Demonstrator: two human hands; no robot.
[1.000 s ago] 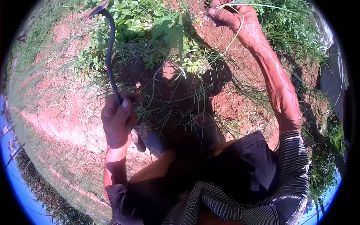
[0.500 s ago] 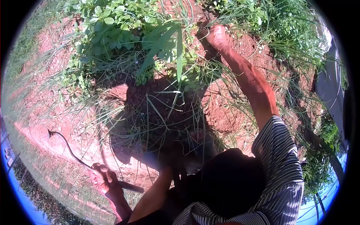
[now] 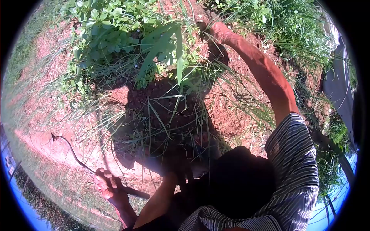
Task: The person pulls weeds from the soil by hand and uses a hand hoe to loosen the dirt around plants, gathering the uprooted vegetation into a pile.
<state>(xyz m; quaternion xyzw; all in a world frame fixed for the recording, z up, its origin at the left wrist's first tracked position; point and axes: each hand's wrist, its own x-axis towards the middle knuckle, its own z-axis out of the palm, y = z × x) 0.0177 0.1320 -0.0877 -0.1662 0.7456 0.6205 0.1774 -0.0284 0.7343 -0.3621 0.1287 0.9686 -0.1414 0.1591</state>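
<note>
At the lower left, my left hand [image 3: 110, 186] is closed around the handle of a small hand hoe [image 3: 72, 150]. The hoe's thin curved neck runs up and left to a small blade, held off to the side above the reddish ground. My right arm is stretched far forward, and my right hand [image 3: 211, 29] is low at the soil among grass blades [image 3: 227, 17] near the top. Its fingers are partly hidden by shade and grass, so I cannot make out whether they grip anything.
Broad-leaved green plants [image 3: 111, 34] grow at the upper left, with denser weeds [image 3: 293, 34] at the upper right. Long loose grass [image 3: 165, 115] lies over shaded soil before my feet. Grey sheeting [image 3: 339, 84] stands at the right edge.
My right hand has moved forward and a little left, with the arm reaching farther. My left hand keeps its hold on the hoe, almost in the same place.
</note>
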